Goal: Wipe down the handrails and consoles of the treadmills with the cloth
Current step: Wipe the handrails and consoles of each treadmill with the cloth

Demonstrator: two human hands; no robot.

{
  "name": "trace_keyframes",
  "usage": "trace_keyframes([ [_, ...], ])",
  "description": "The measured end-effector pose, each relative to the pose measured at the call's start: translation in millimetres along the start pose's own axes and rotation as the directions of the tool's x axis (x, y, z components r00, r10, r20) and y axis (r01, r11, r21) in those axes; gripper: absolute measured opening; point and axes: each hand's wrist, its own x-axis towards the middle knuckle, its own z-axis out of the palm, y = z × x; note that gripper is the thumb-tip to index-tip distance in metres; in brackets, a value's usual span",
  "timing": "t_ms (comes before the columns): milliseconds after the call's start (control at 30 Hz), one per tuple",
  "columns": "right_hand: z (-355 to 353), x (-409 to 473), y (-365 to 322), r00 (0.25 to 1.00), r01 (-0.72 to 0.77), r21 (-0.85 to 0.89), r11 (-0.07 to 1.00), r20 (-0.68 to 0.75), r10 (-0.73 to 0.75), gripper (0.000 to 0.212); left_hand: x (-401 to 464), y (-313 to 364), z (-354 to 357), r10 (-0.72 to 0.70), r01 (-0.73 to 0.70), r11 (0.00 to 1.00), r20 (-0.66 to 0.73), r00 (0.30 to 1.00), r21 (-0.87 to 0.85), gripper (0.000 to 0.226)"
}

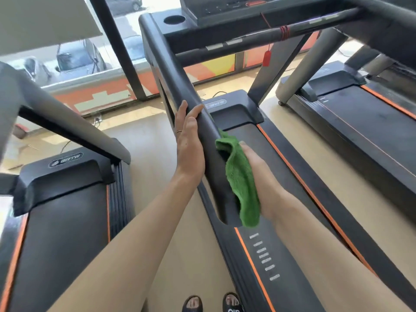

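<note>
left fingers (188, 113) straight, flat against handrail (180, 86); right hand (254, 167) presses cloth (242, 176) on rail's near end, fingers hidden behind it. risk: loose cloth could slip off the end; console (225, 10) not yet wiped.

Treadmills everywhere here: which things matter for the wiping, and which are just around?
In the job: green cloth, black handrail, console, right hand, left hand.
Just around: red tag, cup holder, parked cars outside.
</note>
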Motion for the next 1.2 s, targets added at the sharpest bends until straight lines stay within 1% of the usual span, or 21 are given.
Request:
trace_keyframes([
  [67,-2.6,-19.9,22.2,0.999,0.011,0.076,0.997,-0.053,-0.007,0.058,-1.6,1.1,2.8,-0.003,0.002,1.000,-0.018,1.000,-0.020,0.036],
  [133,5.7,-32.2,40.7,0.987,0.098,0.106,0.989,-0.140,-0.083,0.061,-0.8,-0.4,3.3,-0.003,0.002,0.999,-0.033,0.999,-0.035,0.037],
  [200,10.9,-28.9,47.3,0.961,0.209,0.040,0.977,-0.192,-0.198,0.056,-0.2,-1.9,3.6,-0.001,0.000,0.999,-0.037,0.999,-0.040,0.038],
  [267,11.0,-16.4,35.0,0.947,0.250,-0.051,0.967,-0.197,-0.255,0.050,0.1,-3.5,3.8,0.006,-0.008,0.998,-0.042,0.999,-0.055,0.039],
  [333,7.7,-0.2,9.4,0.968,0.216,-0.055,0.975,-0.116,-0.221,0.044,1.4,-3.4,5.1,0.013,-0.017,0.996,-0.045,0.999,-0.088,0.039],
  [400,9.6,12.8,-19.6,0.994,0.111,-0.050,0.993,0.007,-0.110,0.043,2.9,-5.6,5.8,0.019,-0.024,0.993,-0.047,0.999,-0.112,0.039],
  [467,5.7,21.0,-28.5,0.982,0.140,-0.064,0.988,0.140,-0.130,0.043,4.3,-10.2,4.9,0.037,-0.043,0.991,-0.050,0.998,-0.128,0.039],
  [533,8.7,25.3,-28.3,0.970,0.176,-0.033,0.984,0.176,-0.168,0.043,7.5,-13.9,4.1,0.037,-0.044,0.989,-0.053,0.998,-0.142,0.040],
  [667,9.3,14.5,-17.1,0.994,0.087,0.037,0.996,0.062,-0.089,0.049,5.5,-9.5,4.0,0.027,-0.032,0.994,-0.054,0.998,-0.102,0.042],
  [767,4.2,-7.4,28.1,0.977,0.200,0.022,0.980,-0.079,-0.197,0.058,2.4,-7.0,3.9,0.031,-0.036,0.996,-0.054,0.998,-0.083,0.043],
  [800,9.1,-13.7,47.5,0.944,0.293,-0.007,0.956,-0.155,-0.291,0.055,3.0,-6.9,3.7,0.028,-0.032,0.996,-0.051,0.998,-0.084,0.043],
  [833,16.2,-19.1,66.0,0.873,0.422,-0.060,0.905,-0.243,-0.423,0.054,2.7,-6.7,3.3,0.025,-0.029,0.996,-0.047,0.999,-0.086,0.043],
  [867,23.5,-22.5,80.7,0.767,0.551,-0.170,0.817,-0.284,-0.576,0.057,2.1,-5.0,3.3,0.024,-0.028,0.996,-0.044,0.999,-0.083,0.043],
  [900,28.4,-22.8,89.8,0.650,0.637,-0.332,0.696,-0.254,-0.716,0.057,0.8,-4.1,3.1,0.020,-0.023,0.997,-0.046,0.999,-0.076,0.043],
  [967,30.0,-17.2,88.1,0.430,0.655,-0.652,0.382,-0.094,-0.898,0.051,-1.1,-3.2,3.1,0.014,-0.016,0.998,-0.045,0.999,-0.064,0.042],
  [1000,29.3,-12.9,80.5,0.361,0.609,-0.751,0.255,-0.024,-0.932,0.049,0.0,-3.1,2.8,0.022,-0.025,0.997,-0.041,0.999,-0.070,0.042],
  [1033,28.3,-10.3,69.9,0.332,0.556,-0.814,0.167,0.033,-0.943,0.047,1.1,-3.6,2.8,0.026,-0.029,0.996,-0.036,0.999,-0.081,0.042],
  [1067,29.7,-9.5,56.8,0.345,0.506,-0.854,0.116,0.077,-0.935,0.046,1.8,-3.6,1.6,0.019,-0.022,0.995,-0.030,0.999,-0.093,0.041],
  [1100,32.1,-8.6,43.1,0.396,0.454,-0.887,0.089,0.111,-0.912,0.046,2.2,-2.0,1.4,0.010,-0.012,0.994,-0.020,1.000,-0.108,0.039],
  [1167,39.3,-6.4,12.8,0.578,0.362,-0.930,0.063,0.172,-0.797,0.048,2.2,3.7,-0.1,-0.028,0.029,0.987,0.014,1.000,-0.158,0.035],
  [1200,42.4,-1.3,-1.6,0.681,0.350,-0.932,0.089,0.188,-0.708,0.049,1.4,7.3,-1.7,-0.036,0.043,0.981,0.042,0.998,-0.187,0.035],
])
